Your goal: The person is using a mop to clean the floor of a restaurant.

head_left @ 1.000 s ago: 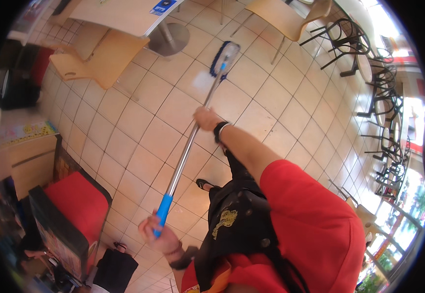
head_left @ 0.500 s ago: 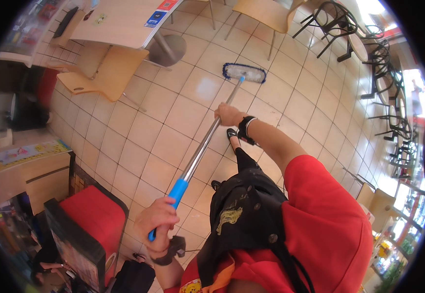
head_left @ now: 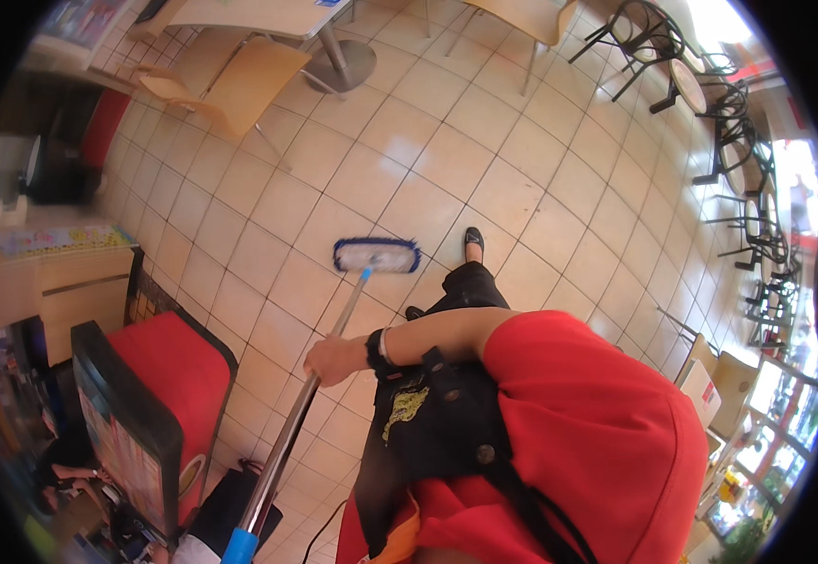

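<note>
My right hand point(head_left: 332, 361) is wrapped around the metal pole of a flat floor mop point(head_left: 376, 256). The mop's head is white with a dark blue fringe and lies on the tiles ahead of me. A light blue joint links head and pole, which slopes back toward the lower left. The pole's blue grip point(head_left: 240, 547) is cut off by the lower edge. My left hand is out of view. My shoe point(head_left: 474, 242) stands on the floor to the right of the mop head.
A light wooden chair point(head_left: 260, 85) and a pedestal table point(head_left: 240, 13) stand at the far left. The red-and-black cabinet point(head_left: 169, 367) is at near left. Black metal chairs point(head_left: 630, 33) line the right side. A thin cable point(head_left: 322, 531) runs along the floor.
The mop head has come back toward me and to the left. My right hand has moved left and nearer with the pole. My left hand has gone out of view.
</note>
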A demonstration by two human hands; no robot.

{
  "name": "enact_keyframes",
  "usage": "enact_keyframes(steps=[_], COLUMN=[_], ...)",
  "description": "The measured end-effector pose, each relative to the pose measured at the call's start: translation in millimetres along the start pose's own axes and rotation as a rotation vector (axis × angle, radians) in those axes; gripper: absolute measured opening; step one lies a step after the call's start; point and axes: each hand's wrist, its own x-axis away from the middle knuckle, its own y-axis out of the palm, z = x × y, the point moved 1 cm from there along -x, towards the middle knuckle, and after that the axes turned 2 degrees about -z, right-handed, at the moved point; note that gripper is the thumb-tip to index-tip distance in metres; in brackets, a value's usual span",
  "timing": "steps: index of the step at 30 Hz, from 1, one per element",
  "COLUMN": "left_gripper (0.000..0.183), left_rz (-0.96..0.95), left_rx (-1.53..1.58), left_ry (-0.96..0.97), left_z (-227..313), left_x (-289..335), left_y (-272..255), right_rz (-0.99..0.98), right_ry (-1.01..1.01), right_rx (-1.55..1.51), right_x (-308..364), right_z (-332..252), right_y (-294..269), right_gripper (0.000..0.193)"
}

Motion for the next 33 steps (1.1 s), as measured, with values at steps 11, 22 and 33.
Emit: enact_keyframes(steps=[11, 22, 33], left_gripper=[0.021, 0.013, 0.017], left_rz=[0.996, 0.807, 0.66], left_rx=[-0.043, 0.469, 0.357], left_ry=[0.118, -0.409, -0.488], left_z=[-11, -284, -260], left_x=[38, -73, -139], left_y=[43, 283, 261], right_rz=[-0.063, 0.376, 0.376], right_ry=[-0.122, 0.572, 0.638], right_rx=[0.177, 0.462, 0.485], right_x=[-24, 130, 180], right_z=[27, 338, 344], right_y=[-47, -283, -306], right_gripper=[0.017, 0.017, 0.018])
